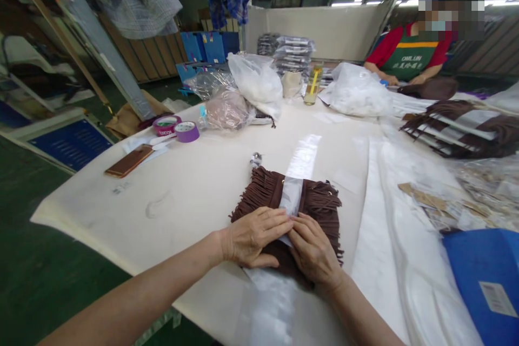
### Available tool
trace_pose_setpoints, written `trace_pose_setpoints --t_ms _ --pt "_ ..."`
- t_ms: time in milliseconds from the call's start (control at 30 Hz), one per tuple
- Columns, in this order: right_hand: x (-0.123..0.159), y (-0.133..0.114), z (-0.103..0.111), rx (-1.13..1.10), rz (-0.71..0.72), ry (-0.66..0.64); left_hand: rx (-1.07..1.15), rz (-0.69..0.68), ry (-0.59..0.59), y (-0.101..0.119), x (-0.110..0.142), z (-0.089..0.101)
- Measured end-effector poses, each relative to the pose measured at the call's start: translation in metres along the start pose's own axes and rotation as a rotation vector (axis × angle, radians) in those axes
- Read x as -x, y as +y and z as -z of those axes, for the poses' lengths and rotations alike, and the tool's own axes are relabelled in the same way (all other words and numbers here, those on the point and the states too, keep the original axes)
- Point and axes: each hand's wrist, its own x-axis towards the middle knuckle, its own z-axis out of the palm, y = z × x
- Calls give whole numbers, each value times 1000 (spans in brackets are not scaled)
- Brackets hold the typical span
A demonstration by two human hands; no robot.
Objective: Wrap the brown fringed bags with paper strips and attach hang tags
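Brown fringed bag [323, 206], lower centre, lies beneath your left hand [256, 233], fingers extended, gripping nothing, and right hand [315, 251], grip unclear; both meet over the plastic strip [292, 193] running away from you.

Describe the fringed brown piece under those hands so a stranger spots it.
Find the big cream table, then its near side, where the left hand and right hand come together. Under them lies the fringed brown piece, crossed by a shiny strip; those hands set it apart from the bulkier brown pile farther right.
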Motion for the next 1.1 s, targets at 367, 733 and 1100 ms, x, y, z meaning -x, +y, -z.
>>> trace_pose_setpoints --t_ms 367,733,1100 --pt "12 -21 20 30 -36 -294 -88 -96 0 -1 10 -10" --pt "10 -14 19 45 -32 -332 -306 -43 -53 5 6 -17" --pt "31 -57 98 82 -296 -244 -418 -114 194 -21 27 -50"
